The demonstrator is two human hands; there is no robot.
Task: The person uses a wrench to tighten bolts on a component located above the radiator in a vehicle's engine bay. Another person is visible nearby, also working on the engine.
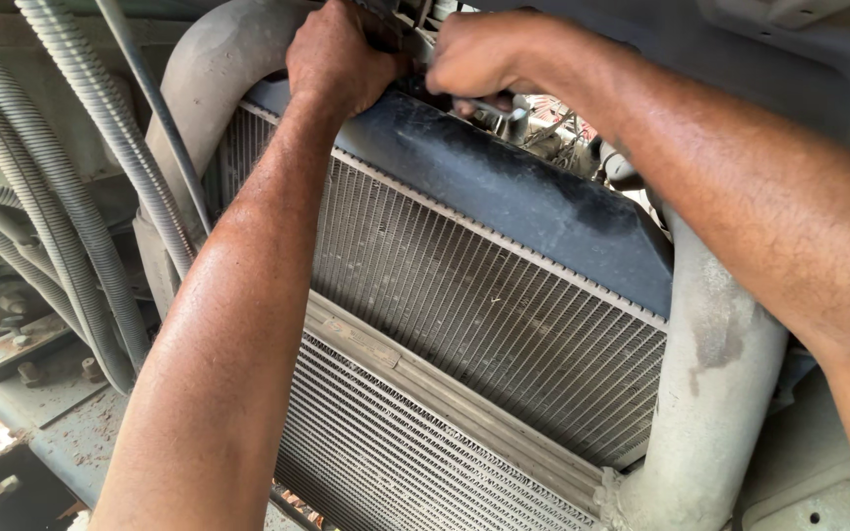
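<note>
A metal tool point(489, 104) — seemingly a wrench, only partly seen — is held at the upper edge of the radiator's dark top tank point(514, 192), near the tank's left end. It is gripped by the right hand point(474, 54), whose fingers are curled tightly around its shaft. Just to the left of that hand, the left hand point(338, 57) is pressed against the same upper edge of the tank; its fingers are bent over something hidden behind them, and what they hold cannot be told.

Below the tank, the radiator's finned core point(484, 324) is seen, dusty and tilted, with a second finned panel point(395, 462) lying beneath it. A large grey pipe point(710, 393) is set at the right of the core — another grey pipe point(204, 74) curves past the tank's left end. Left of that, ribbed corrugated hoses point(61, 187) are run downward.
</note>
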